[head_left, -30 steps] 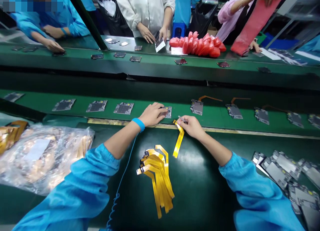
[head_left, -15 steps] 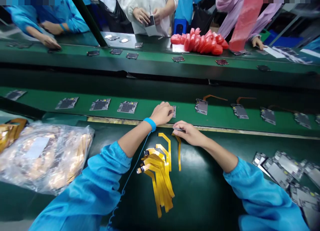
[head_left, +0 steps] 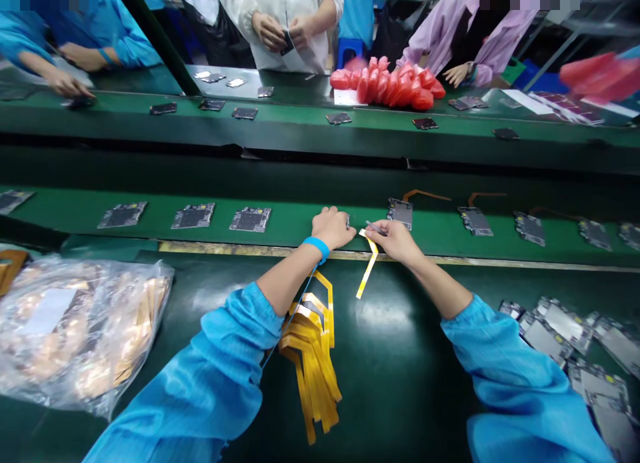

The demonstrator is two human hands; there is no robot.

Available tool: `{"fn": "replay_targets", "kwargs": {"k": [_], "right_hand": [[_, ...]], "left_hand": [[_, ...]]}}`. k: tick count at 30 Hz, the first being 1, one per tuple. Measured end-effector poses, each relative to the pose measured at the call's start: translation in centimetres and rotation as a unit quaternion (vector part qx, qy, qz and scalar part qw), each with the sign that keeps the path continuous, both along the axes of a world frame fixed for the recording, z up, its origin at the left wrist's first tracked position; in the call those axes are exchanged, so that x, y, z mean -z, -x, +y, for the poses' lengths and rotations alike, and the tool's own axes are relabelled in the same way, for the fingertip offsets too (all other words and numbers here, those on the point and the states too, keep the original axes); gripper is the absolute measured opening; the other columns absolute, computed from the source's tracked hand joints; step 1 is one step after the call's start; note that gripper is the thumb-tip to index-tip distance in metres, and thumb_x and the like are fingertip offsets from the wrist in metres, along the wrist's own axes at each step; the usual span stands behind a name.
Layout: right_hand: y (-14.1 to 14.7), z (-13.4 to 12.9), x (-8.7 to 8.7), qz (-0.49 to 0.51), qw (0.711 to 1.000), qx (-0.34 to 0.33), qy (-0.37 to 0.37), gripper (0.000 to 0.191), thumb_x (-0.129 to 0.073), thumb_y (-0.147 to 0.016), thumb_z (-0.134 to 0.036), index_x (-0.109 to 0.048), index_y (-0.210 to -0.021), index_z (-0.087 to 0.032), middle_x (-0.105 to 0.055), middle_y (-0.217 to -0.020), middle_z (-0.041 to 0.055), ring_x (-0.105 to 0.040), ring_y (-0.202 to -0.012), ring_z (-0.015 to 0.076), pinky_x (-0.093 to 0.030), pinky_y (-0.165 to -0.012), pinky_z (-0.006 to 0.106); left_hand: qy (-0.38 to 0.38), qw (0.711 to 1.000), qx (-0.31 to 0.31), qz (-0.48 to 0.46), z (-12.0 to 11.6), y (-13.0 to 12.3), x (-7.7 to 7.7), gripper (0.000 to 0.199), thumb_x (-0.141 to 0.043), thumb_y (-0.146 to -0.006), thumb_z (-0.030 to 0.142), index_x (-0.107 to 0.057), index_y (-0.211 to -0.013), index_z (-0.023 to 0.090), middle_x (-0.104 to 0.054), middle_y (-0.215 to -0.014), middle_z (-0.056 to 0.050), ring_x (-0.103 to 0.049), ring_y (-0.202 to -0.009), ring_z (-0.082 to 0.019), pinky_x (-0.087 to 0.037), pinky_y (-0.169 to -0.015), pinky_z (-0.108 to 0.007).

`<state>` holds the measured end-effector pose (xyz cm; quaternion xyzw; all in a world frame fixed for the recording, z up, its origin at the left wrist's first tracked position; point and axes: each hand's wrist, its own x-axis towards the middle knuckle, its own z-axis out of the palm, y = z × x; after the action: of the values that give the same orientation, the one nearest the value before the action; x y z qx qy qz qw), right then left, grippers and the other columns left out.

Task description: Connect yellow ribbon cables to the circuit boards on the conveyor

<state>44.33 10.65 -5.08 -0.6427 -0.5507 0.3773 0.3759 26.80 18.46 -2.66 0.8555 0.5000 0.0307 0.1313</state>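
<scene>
My left hand [head_left: 334, 228], with a blue wrist strap [head_left: 317, 247] and cord, is closed at the near side of the green belt. Its fingers cover most of a circuit board, and only a sliver of the board [head_left: 349, 221] shows. Just to the right, my right hand [head_left: 396, 241] pinches a yellow flex cable [head_left: 369, 271] whose tail hangs down over the belt's edge. A thin grey tool [head_left: 375, 227] also sticks out of these fingers towards my left hand. Below my left wrist, a pile of yellow flex cables [head_left: 313, 356] lies on the dark green table.
More circuit boards [head_left: 251, 219] lie along the belt [head_left: 295, 213], some at right with cables attached. A plastic bag of cables [head_left: 85, 329] is at left, stacked boards [head_left: 555, 339] at right. Across stand co-workers, a second belt and red bundles [head_left: 387, 84].
My right hand has moved up and lifted a flex cable off the table to beside my left hand. The left hand stays near the board. Across, red film has swung right.
</scene>
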Motion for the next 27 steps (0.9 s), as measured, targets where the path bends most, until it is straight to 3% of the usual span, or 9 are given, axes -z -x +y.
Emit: {"fn": "replay_targets", "kwargs": {"k": [8,14,20,27], "right_hand": [[0.4,2.3,0.1,-0.125,0.992,0.005,0.018,0.026,-0.063,-0.086,-0.036,-0.077,-0.084,-0.014,-0.073,-0.073,0.0021,-0.063,-0.069,0.0168,-0.043,-0.062,0.025],[1.7,2.3,-1.2,-0.214,0.971,0.063,0.090,0.019,-0.069,-0.086,-0.036,-0.081,-0.089,-0.022,-0.078,-0.086,0.0044,-0.067,-0.080,0.0204,-0.045,-0.067,0.026],[1.9,2.0,-2.1,-0.242,0.959,0.083,0.122,0.017,-0.070,-0.088,-0.038,-0.081,-0.092,-0.026,-0.079,-0.093,0.0044,-0.070,-0.089,0.0221,-0.048,-0.073,0.027],[1.0,1.7,-2.1,-0.253,0.957,0.055,0.134,0.018,-0.069,-0.087,-0.037,-0.082,-0.092,-0.026,-0.079,-0.092,0.0045,-0.070,-0.087,0.0227,-0.047,-0.069,0.027]], "left_hand": [[-0.043,0.998,0.040,-0.008,0.0,0.3,0.4,0.014,-0.061,-0.085,0.030,-0.071,-0.080,0.021,-0.067,-0.091,-0.012,-0.062,-0.096,-0.030,-0.052,-0.075,-0.039],[-0.017,0.997,0.058,-0.040,-0.1,1.3,0.2,0.011,-0.059,-0.086,0.023,-0.066,-0.077,0.021,-0.065,-0.089,-0.009,-0.061,-0.093,-0.027,-0.051,-0.079,-0.038],[-0.031,0.991,0.103,-0.074,-0.4,1.6,1.1,0.011,-0.058,-0.086,0.020,-0.068,-0.084,0.020,-0.064,-0.091,-0.008,-0.058,-0.094,-0.026,-0.050,-0.087,-0.039],[-0.049,0.985,0.135,-0.093,-1.0,1.7,1.6,0.018,-0.056,-0.087,0.020,-0.071,-0.097,0.019,-0.065,-0.103,-0.010,-0.057,-0.101,-0.027,-0.049,-0.092,-0.040]]}}
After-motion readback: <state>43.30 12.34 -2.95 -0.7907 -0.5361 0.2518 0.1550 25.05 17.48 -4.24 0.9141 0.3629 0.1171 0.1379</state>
